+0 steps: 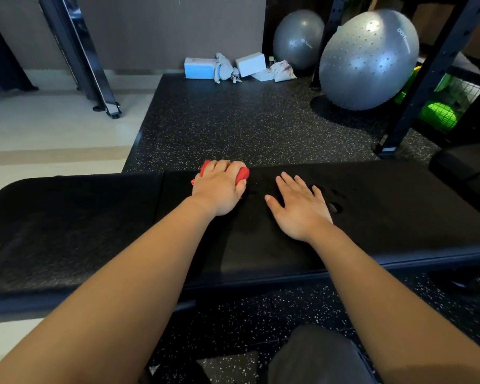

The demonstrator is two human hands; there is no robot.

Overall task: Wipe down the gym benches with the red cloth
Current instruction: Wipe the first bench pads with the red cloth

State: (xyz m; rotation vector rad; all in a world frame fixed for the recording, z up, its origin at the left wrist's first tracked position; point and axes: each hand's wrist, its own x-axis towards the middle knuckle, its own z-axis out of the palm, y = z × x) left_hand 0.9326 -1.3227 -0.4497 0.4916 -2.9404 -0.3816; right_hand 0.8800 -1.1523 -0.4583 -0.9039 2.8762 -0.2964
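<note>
**A:** Count?

**B:** One bench (pixel 399 212) in front of the person: black, two pads with a seam between. There's a dark padded edge at far right, can't tell if it's a second bench. One red cloth (pixel 243 175). Two hands. Two grey exercise balls on the speckled floor behind, a smooth one (pixel 298 40) and a bigger studded one (pixel 369 59). Two foam blocks by the wall, one blue (pixel 200 68) and one pale (pixel 250 64).

**A:** Cloth location and condition?

**B:** It's on the bench's far edge, just right of the seam. It's bunched into a wad, bright red, mostly hidden. Only bits stick out past the fingers on both sides.

**A:** Hands?

**B:** The left hand (pixel 219 187) is on top of the cloth, fingers curled over it and gripping, thumb down the right side. The right hand (pixel 299 206) lies flat on the pad just beside it, palm down, fingers straight and slightly spread, holding nothing.

**A:** Pad surface?

**B:** Matte black, with a few glossy marks just right of the right hand.
</note>
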